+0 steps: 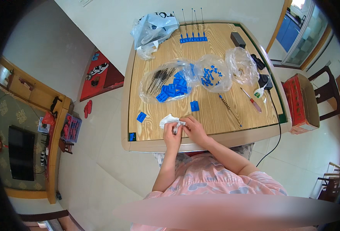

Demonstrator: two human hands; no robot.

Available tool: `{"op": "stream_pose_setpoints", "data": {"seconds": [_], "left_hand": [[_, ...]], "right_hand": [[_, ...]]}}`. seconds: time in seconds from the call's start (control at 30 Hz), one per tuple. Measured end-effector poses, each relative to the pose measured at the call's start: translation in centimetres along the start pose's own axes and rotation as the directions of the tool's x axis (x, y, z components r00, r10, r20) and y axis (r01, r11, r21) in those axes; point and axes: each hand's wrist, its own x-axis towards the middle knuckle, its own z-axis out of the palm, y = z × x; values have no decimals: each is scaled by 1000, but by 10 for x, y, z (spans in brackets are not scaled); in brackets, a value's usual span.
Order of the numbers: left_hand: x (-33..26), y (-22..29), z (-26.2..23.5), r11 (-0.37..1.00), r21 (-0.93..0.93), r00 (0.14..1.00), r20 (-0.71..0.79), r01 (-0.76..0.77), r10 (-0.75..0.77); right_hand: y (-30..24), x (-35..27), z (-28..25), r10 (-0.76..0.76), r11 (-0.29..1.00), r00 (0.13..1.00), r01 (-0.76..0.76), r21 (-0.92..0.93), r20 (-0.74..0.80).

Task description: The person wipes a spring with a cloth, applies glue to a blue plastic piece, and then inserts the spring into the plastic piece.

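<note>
Near the table's front edge, my left hand (172,134) and my right hand (193,128) are close together, fingers closed on a crumpled white tissue (167,120). Most of the tissue spreads out beyond the fingers of my left hand; whatever lies under the fingertips is hidden. A blue plastic block (194,106) lies just ahead of the hands, and another blue block (141,117) rests to their left. To the right is a dark spring on a thin rod (227,104) with blue ends. A screwdriver (251,100) with a reddish clear handle lies farther right.
An open clear bag (142,90) holds springs and blue blocks; a second bag (220,87) holds small blue pieces. A third clear bag (243,69), a glue bottle (259,92) and a black cable (279,129) are at right. Several spring rods stand in blue blocks (193,39) at the back.
</note>
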Motion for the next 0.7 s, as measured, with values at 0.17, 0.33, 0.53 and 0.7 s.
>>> {"op": "stream_pose_setpoints", "data": {"seconds": [0.17,0.33,0.53,0.7], "left_hand": [[1,3,-1,1000,-28,1000,-30,3,-4],[-3,-8,-1,997,27,997,1,-76,76],[-3,-7,2,1000,0,998,-62,-23,23],[-1,-18,-2,997,72,991,-135,31,-21]], "right_hand": [[1,0,1,-9,1000,1000,9,19,-17],[5,0,3,-32,999,999,33,33,-21],[6,0,3,-34,999,998,36,39,-46],[4,0,4,-39,998,997,43,51,-71]]}}
